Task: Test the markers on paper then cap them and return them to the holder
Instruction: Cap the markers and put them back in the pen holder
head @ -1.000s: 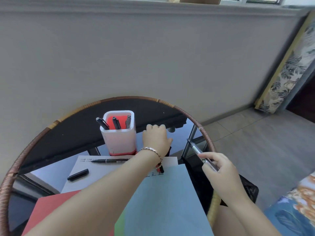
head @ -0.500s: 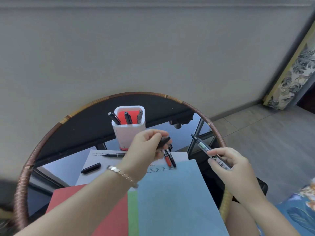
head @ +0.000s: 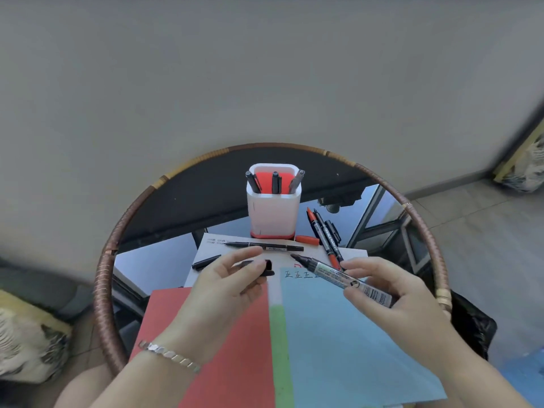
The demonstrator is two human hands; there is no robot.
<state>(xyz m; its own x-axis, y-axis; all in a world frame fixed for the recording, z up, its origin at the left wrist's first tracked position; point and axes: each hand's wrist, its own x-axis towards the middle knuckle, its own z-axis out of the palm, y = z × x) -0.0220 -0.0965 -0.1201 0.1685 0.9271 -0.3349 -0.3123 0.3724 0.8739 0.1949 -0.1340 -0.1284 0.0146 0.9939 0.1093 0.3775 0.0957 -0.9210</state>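
Observation:
My right hand (head: 391, 293) holds an uncapped black marker (head: 332, 272), its tip pointing left toward my left hand (head: 226, 287). Between my left thumb and fingers is a black cap (head: 262, 267), its open end a short gap from the marker tip. The white holder with a red base (head: 273, 213) stands at the back with three markers in it. An uncapped thin black pen (head: 265, 246) lies on the white paper (head: 212, 245), and a loose black cap (head: 206, 262) lies to its left. Blue paper (head: 338, 334) carries written test marks at its top.
Red and black markers (head: 323, 234) and a red cap (head: 307, 240) lie right of the holder. Red paper (head: 235, 348) and a green strip (head: 279, 348) lie under my arms. The round glass table has a woven rim (head: 106, 260). A grey wall rises behind.
My left hand lifted a black cap from beside the holder and brought it toward the marker tip. My right hand swung the marker's tip left. The view shifted so the holder sits centred.

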